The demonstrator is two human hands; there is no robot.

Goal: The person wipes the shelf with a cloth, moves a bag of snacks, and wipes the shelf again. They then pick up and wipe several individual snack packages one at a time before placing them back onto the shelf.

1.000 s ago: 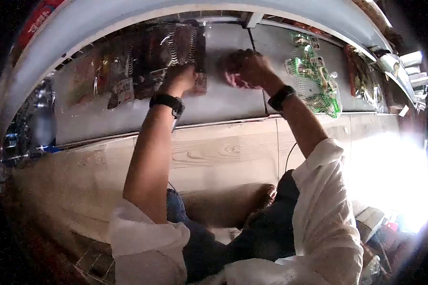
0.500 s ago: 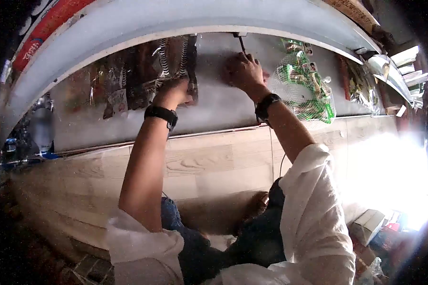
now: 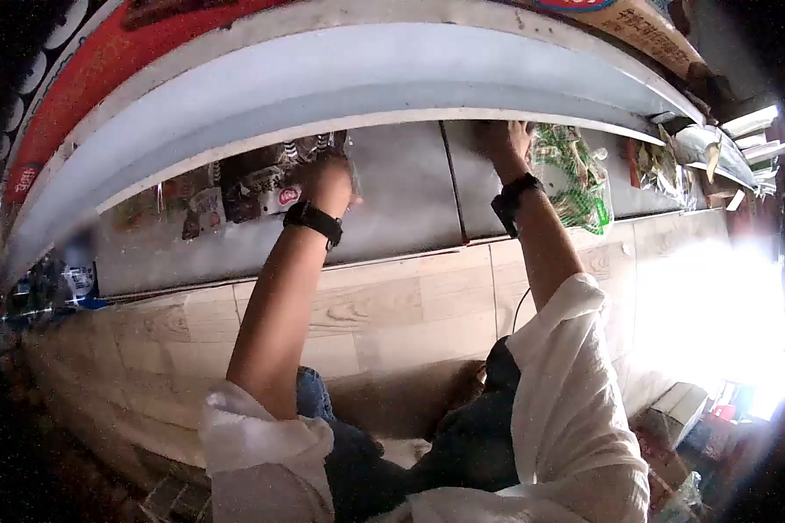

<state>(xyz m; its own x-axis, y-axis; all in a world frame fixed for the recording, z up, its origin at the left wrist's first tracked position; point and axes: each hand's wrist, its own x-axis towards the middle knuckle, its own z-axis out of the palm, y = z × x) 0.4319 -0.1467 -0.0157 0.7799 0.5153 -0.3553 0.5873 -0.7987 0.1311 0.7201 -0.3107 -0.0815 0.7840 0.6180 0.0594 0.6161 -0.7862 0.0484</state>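
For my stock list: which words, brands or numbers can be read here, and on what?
None reads clearly.
Red banner: white marks, blurred.
Orange sign: lettering too small.
Snack packets: red logo, unreadable.
Green net bag: labels too small.

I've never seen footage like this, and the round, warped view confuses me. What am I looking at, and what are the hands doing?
This single view comes from a camera worn on a person's head, looking forward and down; its wide lens bends straight edges. There is no machine, just two bare hands. The left hand rests against dark snack packets on a grey surface. The right hand reaches up beside a green net bag, fingertips hidden under the pale counter lip. Whether either hand grips anything cannot be told.
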